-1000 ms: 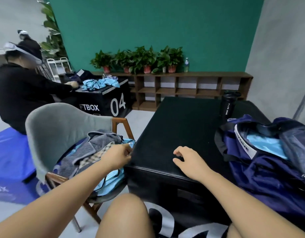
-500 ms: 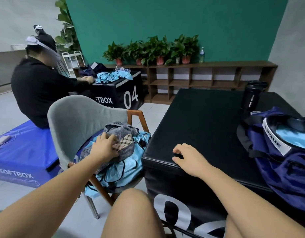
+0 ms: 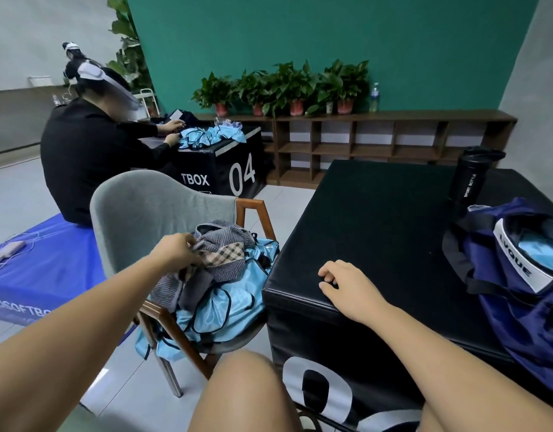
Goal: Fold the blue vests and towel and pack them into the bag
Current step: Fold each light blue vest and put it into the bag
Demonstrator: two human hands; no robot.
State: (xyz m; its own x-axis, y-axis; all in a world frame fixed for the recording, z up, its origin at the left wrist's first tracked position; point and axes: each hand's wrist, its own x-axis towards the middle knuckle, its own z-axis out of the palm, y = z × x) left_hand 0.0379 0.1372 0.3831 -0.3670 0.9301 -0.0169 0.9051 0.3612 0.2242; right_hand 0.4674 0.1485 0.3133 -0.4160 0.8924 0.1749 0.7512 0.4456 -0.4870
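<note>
Although not yet folded, found grey striped towel (image 3: 220, 260) crumpled on top of a heap of light-blue vests (image 3: 228, 310), both on the seat of grey upholstered chair (image 3: 150, 213). Cannot give a long axis: bunched too tightly, checked patch uppermost. Lies forward and to the left, just beside the left edge of black foam box (image 3: 378, 229) but off it. Noted left hand (image 3: 175, 252) at the towel's near-left edge, fingers curled into the cloth and pinching it. Noted right hand (image 3: 347, 285) well apart from the towel, resting on the box top near its front-left edge, fingers loosely bent, gripping nothing. Judged the left hand far the nearer and the one to lift, with a carry rightward onto bare box top needed before folding. Recorded navy sports bag (image 3: 518, 291) on the box's right side, mouth open, light-blue cloth showing inside; judged partly packed. Recorded black sport bottle (image 3: 471, 176) upright just behind the bag. Flagged as risk: vest straps snagging and rising with the towel.
</note>
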